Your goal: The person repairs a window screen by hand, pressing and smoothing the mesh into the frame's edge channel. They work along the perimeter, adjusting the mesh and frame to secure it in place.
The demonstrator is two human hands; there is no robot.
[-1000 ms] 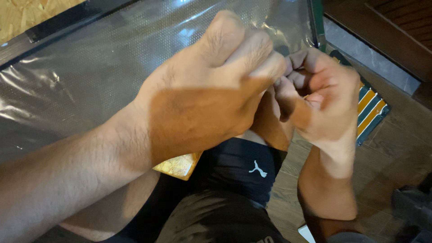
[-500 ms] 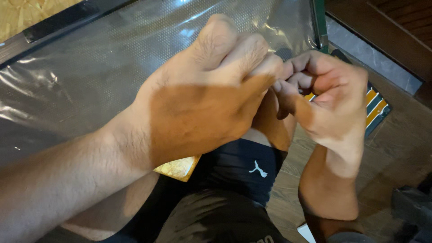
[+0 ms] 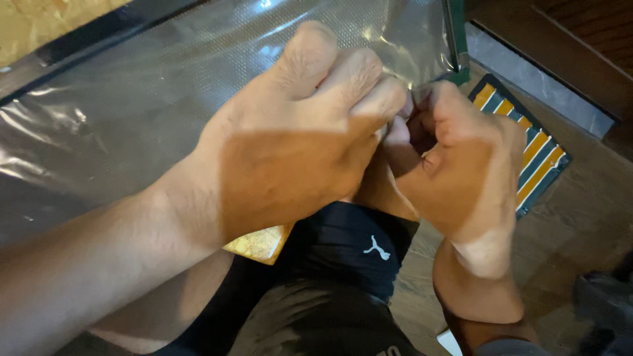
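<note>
A large sheet of clear plastic film (image 3: 165, 99) lies stretched over a dark-framed panel in front of me. My left hand (image 3: 303, 138) is closed in a fist at the film's near right edge, fingers pinched on it. Right beside it, my right hand (image 3: 465, 175) is also closed, its fingertips meeting the left hand's at the same edge of film. What sits between the fingertips is hidden by the knuckles. A yellow-orange flat piece (image 3: 260, 242) shows under my left wrist.
A dark green frame edge (image 3: 456, 39) runs along the film's right side. A striped orange, yellow and blue mat (image 3: 537, 161) lies on the wooden floor (image 3: 580, 217) at right. My legs in black shorts (image 3: 336, 264) are below. A plywood board (image 3: 39, 23) is at top left.
Both hands stay pinched together at the film's edge; the right hand has curled slightly tighter and rotated a little. Nothing was let go.
</note>
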